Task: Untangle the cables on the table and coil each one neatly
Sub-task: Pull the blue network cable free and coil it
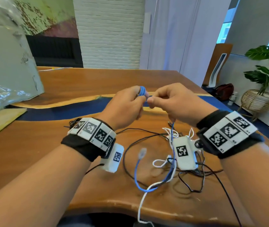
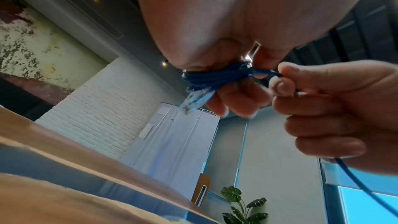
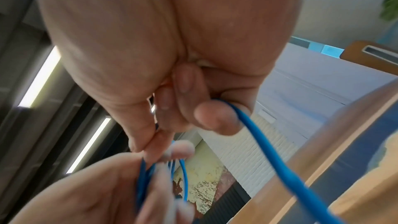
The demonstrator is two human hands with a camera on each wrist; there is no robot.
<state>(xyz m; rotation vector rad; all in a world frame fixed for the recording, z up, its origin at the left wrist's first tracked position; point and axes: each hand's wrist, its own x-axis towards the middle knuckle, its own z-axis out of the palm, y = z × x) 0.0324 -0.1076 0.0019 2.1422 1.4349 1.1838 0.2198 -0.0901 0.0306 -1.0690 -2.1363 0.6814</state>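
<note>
The left hand (image 1: 124,104) grips a small coil of thin blue network cable (image 1: 142,92), the right hand (image 1: 174,102) pinches its tail at 3 o'clock. That tail runs down through the white and black cords (image 1: 186,174) on the wooden bench (image 1: 32,153) — a hard pull could snag there — or loosen the coil.

Blue cable (image 1: 141,92) part-coiled on fingers (image 2: 241,98) — white (image 1: 159,163), black cables (image 1: 188,177) tangled

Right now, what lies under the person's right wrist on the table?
Under the right hand, a tangle on the table: black cables, a white cord and the blue cable hanging down from that hand. The wristband's white box covers the tangle's middle.
</note>
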